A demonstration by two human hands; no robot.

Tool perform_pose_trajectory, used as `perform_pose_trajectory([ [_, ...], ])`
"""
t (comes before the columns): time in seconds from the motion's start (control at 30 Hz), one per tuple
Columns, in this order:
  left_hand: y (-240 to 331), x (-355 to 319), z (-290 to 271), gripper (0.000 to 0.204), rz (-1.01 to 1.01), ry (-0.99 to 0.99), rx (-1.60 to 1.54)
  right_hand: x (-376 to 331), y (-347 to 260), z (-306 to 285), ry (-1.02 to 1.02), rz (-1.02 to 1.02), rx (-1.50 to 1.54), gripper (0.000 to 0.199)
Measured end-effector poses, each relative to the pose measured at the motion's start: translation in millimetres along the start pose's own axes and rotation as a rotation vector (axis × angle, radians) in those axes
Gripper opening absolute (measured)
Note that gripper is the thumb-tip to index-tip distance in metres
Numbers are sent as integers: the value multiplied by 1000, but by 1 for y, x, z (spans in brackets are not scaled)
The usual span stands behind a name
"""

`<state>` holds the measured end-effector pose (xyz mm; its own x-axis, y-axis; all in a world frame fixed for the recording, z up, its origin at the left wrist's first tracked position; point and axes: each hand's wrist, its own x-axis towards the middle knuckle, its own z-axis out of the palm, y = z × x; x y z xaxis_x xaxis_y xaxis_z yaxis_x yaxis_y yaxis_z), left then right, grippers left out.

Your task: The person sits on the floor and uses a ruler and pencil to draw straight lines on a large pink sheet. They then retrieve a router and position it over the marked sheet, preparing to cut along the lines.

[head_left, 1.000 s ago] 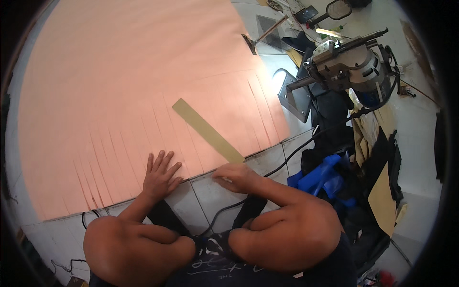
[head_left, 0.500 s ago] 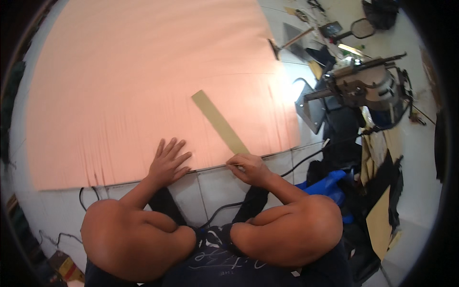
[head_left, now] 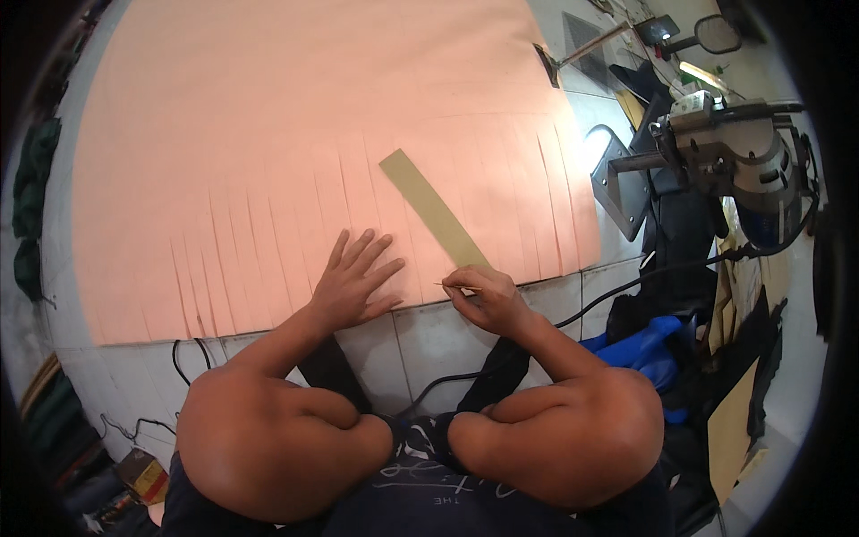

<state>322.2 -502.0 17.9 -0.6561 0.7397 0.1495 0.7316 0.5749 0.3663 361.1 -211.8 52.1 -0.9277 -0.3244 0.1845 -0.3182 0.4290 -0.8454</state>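
Peach-pink fabric [head_left: 295, 134] fills the upper left and centre of the frame, spread flat on a white tiled floor [head_left: 447, 336], its near edge marked with long thin parallel lines. We see our left hand [head_left: 353, 282] pressed flat on it, fingers spread wide. Our right hand [head_left: 483, 295] pinches a thin marking stick at the fabric's edge, beside an olive strip ruler [head_left: 434, 210] lying diagonally. A cloth-cutting machine [head_left: 734, 148] stands at upper right, its black cable [head_left: 626, 291] trailing past our right forearm.
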Motion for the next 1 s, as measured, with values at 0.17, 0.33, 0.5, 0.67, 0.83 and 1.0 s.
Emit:
perform_pose_trajectory([
  [0.17,-8,7,11,51,14,-21,-5,-1,2,-2,-16,2,-36,11],
  [0.33,-7,13,7,50,-14,-88,-23,-2,5,5,19,18,-6,10],
  [0.5,-7,12,7,60,-46,-94,-92,4,9,12,-8,-1,11,14],
  [0.67,-5,13,12,70,-80,-76,-112,-2,15,20,-172,44,71,28],
  [0.83,1,20,11,71,-81,-74,-86,-2,49,36,-644,535,-267,29],
  [1.0,4,17,16,69,-88,-45,-67,-4,26,19,-222,279,4,29],
])
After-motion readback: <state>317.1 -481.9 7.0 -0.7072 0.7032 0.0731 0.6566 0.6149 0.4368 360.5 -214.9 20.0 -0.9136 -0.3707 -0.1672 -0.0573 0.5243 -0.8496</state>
